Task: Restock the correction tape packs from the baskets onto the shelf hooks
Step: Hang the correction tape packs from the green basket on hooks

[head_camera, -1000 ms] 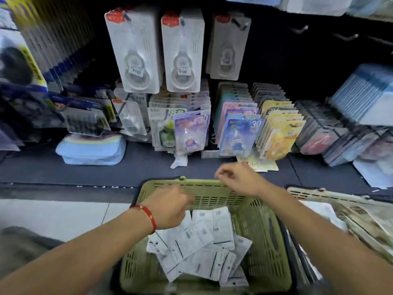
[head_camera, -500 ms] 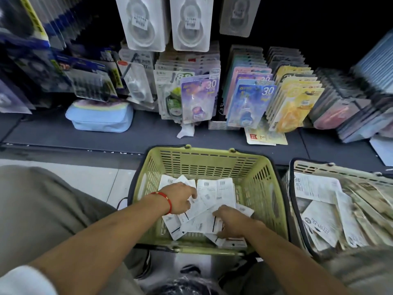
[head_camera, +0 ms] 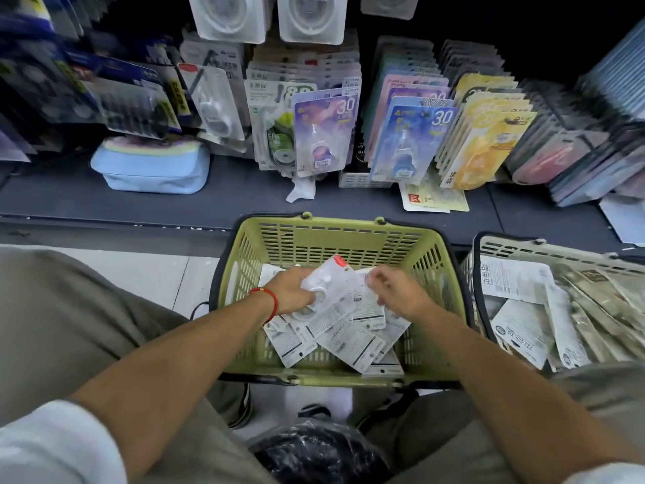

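Note:
A green basket (head_camera: 432, 270) in front of my knees holds several white correction tape packs (head_camera: 349, 340) lying back side up. My left hand (head_camera: 289, 291), with a red cord on its wrist, grips one clear-fronted correction tape pack (head_camera: 330, 284) with a red tab, lifted and tilted above the pile. My right hand (head_camera: 401, 296) hovers just to the right of it with curled fingers, the fingertips pinching the edge of a white pack (head_camera: 363, 274). Matching white packs on shelf hooks (head_camera: 310, 19) hang at the top.
A second, beige basket (head_camera: 544, 248) with larger paper packs stands at the right. Colourful carded packs (head_camera: 408, 141) fill the hooks above the dark shelf base (head_camera: 227, 200). A light blue pouch (head_camera: 153, 165) lies on it at left. A dark plastic bag (head_camera: 317, 452) sits between my legs.
Both hands came down from the shelf into the green basket. My left hand has since lifted a pack off the pile, and my right hand rose up beside it.

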Demonstrator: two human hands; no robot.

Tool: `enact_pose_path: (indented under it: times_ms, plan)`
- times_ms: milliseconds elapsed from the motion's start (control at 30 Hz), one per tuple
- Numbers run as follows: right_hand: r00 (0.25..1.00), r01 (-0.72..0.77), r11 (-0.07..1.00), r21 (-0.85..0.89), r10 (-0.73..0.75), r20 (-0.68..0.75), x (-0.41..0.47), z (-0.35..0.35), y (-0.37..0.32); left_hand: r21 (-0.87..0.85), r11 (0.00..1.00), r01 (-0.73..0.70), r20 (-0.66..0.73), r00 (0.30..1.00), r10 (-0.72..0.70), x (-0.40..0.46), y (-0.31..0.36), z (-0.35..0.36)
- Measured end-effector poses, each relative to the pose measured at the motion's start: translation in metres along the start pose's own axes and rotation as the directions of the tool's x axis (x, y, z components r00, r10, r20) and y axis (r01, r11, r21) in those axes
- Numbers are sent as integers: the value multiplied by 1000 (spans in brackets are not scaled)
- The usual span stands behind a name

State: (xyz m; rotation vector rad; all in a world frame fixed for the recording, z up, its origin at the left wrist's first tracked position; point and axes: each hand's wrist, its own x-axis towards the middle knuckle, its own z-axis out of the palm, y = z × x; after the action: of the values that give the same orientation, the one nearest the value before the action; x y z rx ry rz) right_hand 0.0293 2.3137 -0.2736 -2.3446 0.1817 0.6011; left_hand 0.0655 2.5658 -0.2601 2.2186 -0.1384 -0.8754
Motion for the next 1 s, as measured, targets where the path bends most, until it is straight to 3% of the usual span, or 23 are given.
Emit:
enact_pose_path:
  times_ms: [67,100,267,367,500,567,667,767,800,867,933,1000]
  plan:
    - [963,9,943,-333,82,257,-10,22,16,-67,996,55,-36,998,-57,-1,-8,-7]
    - [921,4,915,-404,153,357,-14,34,23,-118,990,80,-45,995,-85,-1,-11,-9]
    - [892,105,890,-443,113,437,-17,49,24,-248,960,131,-30,989,-143,-3,-10,-10]
    - [910,122,954,-275,3,414,-13,30,9,-303,944,130,-41,988,-149,-2,-9,-11]
    - [984,126,992,7,-126,122,3,-6,-9,-316,942,112,-68,988,-140,-2,-5,-8]
    - [987,136,974,181,-148,54,6,-16,-15,-383,914,132,-10,989,-147,-4,-3,-3]
    - [996,82,901,427,-89,-3,8,-8,-17,-517,828,218,211,970,-124,-8,2,3]
    - [993,-11,816,578,77,-90,13,9,-12,-452,862,232,267,957,-117,-7,-1,6]
    - [988,-34,865,500,104,-113,14,12,-4,-442,862,250,254,956,-146,-6,-3,5]
    - [998,-58,998,-26,58,6,12,15,20,-443,850,285,214,954,-208,-5,-9,1]
    - [951,47,872,-488,110,288,4,23,42,-466,828,312,184,950,-254,-4,-14,-5]
    - [903,173,727,-664,151,401,-4,35,50,-497,802,331,175,944,-281,-5,-14,-9]
